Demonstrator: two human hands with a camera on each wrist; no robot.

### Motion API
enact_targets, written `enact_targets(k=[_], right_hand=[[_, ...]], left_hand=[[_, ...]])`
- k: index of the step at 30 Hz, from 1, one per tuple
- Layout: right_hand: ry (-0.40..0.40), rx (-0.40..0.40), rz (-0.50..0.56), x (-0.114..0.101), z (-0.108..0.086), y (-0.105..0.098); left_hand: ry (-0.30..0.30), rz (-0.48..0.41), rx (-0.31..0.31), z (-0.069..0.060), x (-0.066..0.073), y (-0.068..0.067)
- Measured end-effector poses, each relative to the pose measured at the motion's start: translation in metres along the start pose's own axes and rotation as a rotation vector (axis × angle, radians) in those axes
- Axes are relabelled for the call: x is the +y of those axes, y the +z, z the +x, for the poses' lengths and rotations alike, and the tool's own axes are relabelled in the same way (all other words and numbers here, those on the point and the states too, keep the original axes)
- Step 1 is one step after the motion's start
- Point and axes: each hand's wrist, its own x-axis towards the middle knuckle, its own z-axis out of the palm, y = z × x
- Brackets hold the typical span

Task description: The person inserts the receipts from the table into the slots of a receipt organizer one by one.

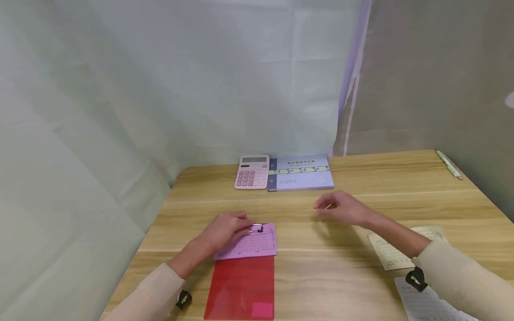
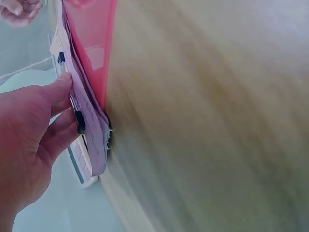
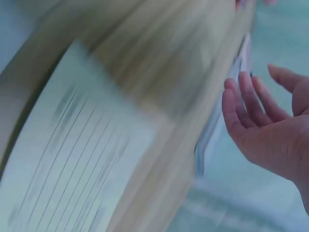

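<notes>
A stack of pink printed slips [image 1: 257,244] lies over the top of a red folder [image 1: 245,285]. At the far edge of the slips is a clip [image 1: 257,228] with silver bars and black ends. My left hand [image 1: 226,229] pinches this clip, and in the left wrist view the thumb [image 2: 60,87] lies on its metal bar with fingers curled beside it. My right hand [image 1: 341,207] hovers above the table to the right, with fingers loosely bent. In the right wrist view no object shows between the fingers [image 3: 248,104] and thumb.
A pink calculator [image 1: 252,173] and a blue account book [image 1: 301,174] lie side by side at the back. A yellowish form [image 1: 391,254] and a white lined sheet [image 1: 421,303] lie under the right forearm. A pen [image 1: 449,165] rests at the far right edge.
</notes>
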Motion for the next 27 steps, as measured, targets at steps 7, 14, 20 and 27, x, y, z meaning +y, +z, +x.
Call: enact_targets(k=[7, 14, 20, 27], right_hand=[[-0.005, 0.027, -0.070, 0.027, -0.044, -0.060], [0.031, 0.084, -0.194, 0.067, -0.100, -0.106], [0.052, 0.098, -0.217, 0.113, -0.141, -0.133], [0.137, 0.140, -0.241, 0.146, -0.175, -0.147]], left_hand=[[0.041, -0.010, 0.037, -0.004, -0.005, 0.000], [0.027, -0.041, 0.017, 0.000, -0.005, 0.000], [0.015, -0.042, -0.001, 0.002, -0.003, -0.002], [0.019, -0.044, -0.010, 0.005, -0.003, -0.002]])
